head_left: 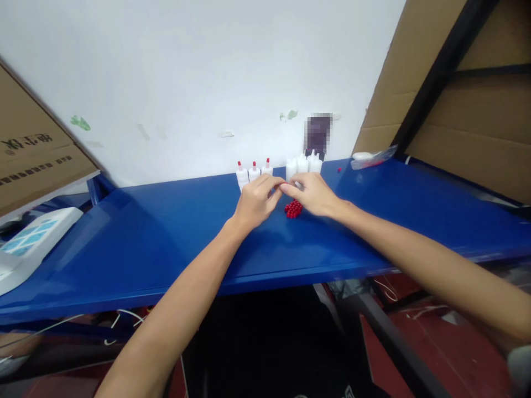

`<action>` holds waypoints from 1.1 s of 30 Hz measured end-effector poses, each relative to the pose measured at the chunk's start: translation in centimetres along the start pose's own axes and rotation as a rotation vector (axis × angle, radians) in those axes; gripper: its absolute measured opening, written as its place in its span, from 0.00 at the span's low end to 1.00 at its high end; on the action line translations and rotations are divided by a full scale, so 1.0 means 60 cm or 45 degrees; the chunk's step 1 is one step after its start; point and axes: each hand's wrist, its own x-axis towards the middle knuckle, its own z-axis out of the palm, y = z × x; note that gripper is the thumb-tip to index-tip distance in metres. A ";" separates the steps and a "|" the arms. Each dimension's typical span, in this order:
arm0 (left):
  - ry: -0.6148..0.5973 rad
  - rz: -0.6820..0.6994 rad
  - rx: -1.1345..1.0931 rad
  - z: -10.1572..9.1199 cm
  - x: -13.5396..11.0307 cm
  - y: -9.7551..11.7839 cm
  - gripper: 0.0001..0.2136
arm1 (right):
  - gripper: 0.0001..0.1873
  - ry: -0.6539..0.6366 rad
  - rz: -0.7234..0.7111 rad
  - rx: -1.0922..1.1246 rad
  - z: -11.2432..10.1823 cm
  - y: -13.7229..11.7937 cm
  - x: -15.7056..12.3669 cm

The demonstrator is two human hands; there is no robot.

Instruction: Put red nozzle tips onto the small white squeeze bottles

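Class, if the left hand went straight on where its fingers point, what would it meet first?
Most likely the right hand: its fingertips face the left hand at close range, though depth leaves actual contact unclear.

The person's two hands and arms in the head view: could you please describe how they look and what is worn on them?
The left hand and right hand show no gloves. Both slim forearms are uncovered, without watch or bracelet. Rings are too small to judge. Whether the grey patch beside the right arm is a sleeve, I cannot tell.
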 end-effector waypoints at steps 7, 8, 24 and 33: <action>-0.055 0.005 -0.055 0.001 -0.004 0.003 0.06 | 0.32 -0.063 0.057 -0.015 -0.001 -0.003 -0.004; -0.060 0.011 -0.062 0.002 -0.004 0.004 0.06 | 0.31 -0.076 0.043 -0.005 0.000 -0.003 -0.004; -0.154 -0.313 -0.266 0.007 -0.001 0.026 0.07 | 0.35 -0.103 -0.052 -0.124 0.004 -0.006 -0.004; -0.246 -0.573 -0.490 0.011 0.002 0.029 0.08 | 0.24 -0.128 0.062 -0.126 -0.003 -0.015 -0.007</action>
